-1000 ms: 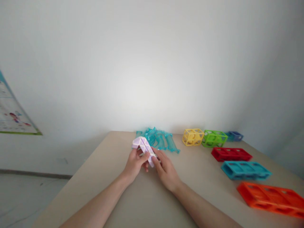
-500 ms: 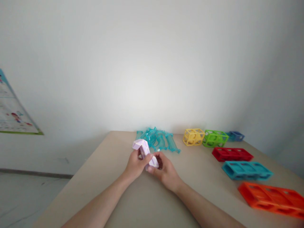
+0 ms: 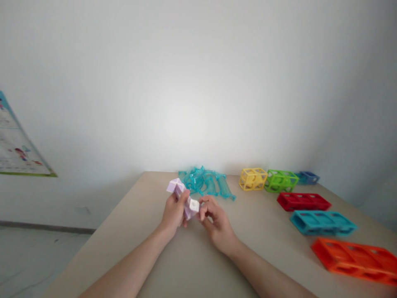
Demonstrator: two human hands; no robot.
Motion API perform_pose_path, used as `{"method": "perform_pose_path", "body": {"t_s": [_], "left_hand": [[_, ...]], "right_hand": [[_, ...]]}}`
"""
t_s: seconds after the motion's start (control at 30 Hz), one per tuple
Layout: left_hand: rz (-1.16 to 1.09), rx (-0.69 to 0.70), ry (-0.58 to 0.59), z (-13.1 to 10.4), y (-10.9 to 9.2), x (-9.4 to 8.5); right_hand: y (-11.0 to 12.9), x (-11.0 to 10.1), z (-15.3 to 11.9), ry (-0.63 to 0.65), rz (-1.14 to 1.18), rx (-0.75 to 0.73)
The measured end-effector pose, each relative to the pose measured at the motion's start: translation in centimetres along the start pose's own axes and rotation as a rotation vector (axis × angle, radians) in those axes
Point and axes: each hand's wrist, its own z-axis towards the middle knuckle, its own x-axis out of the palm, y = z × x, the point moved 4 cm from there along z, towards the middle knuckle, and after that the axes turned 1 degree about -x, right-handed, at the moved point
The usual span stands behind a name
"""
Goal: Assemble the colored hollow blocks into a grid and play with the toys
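A pale purple and white folded toy (image 3: 192,205) made of angular segments is held above the table, in the middle of the view. My left hand (image 3: 174,211) is wrapped round its middle, with the thumb on top, and one end sticks out beyond the fingers at the upper left. At the toy's right end is my right hand (image 3: 214,219), its fingers curled and the fingertips at the toy's edge. The thumb of that hand is bent below, and whether the fingers grip the toy is hard to make out.
Translucent teal pieces (image 3: 198,181) lie at the table's (image 3: 124,231) back edge. Rightward stand a yellow frame (image 3: 252,179), a green frame (image 3: 281,181) and a blue one (image 3: 309,178). Nearer are red (image 3: 304,201), teal (image 3: 322,222) and orange (image 3: 356,260) blocks.
The toy has turned in my hands and shifted slightly left, showing a white square face. My left hand moved a little left; my right fingers have loosened from the toy's end.
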Motion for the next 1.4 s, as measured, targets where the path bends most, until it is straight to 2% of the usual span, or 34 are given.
{"method": "perform_pose_path", "body": {"t_s": [0.07,0.13,0.27,0.37,0.47,0.53,0.67,0.8,0.93,1.03,1.2,1.27,1.4], "left_hand": [[-0.063,0.019,-0.046,0.1,-0.4,-0.4],[-0.031,0.093,-0.087,0.0,-1.0,-0.9],[0.12,0.22,-0.134,-0.8,-2.1,-1.1],[0.156,0.252,-0.073,-1.2,-2.3,-0.7],[0.172,0.25,-0.003,-1.3,-2.3,-0.4],[0.161,0.252,-0.007,-1.2,-2.3,-0.4],[0.133,0.246,-0.031,-0.8,-2.1,-0.5],[0.085,0.236,-0.035,-0.8,-2.2,-0.4],[0.012,0.233,-0.069,-1.2,-2.7,-0.4],[-0.065,0.178,-0.07,-1.2,-2.7,-0.4],[-0.116,0.123,-0.055,-1.0,-2.4,-0.5],[-0.121,0.062,-0.034,-0.9,-2.1,-0.5],[-0.165,-0.15,0.053,-0.5,-0.9,-0.3]], "right_hand": [[0.6,0.0,-0.1,0.026,-0.061,-0.074],[0.6,0.0,-0.3,0.019,-0.025,-0.038],[-1.5,0.4,-0.6,-0.013,0.186,0.297],[-2.9,0.9,-0.7,-0.012,0.347,0.527],[-3.1,0.8,-0.5,-0.027,0.421,0.618],[-2.9,0.7,-0.3,-0.019,0.458,0.624],[-2.7,0.6,-0.3,0.011,0.501,0.588],[-2.8,0.8,-0.6,0.029,0.447,0.531],[-2.5,0.4,-0.4,0.022,0.164,0.333],[-2.0,-0.1,-0.1,0.011,-0.071,0.235],[-0.6,-0.3,0.2,0.037,-0.201,0.055],[-0.2,-0.2,0.1,0.052,-0.206,-0.02],[0.4,0.2,-0.1,0.083,-0.253,-0.138]]}}
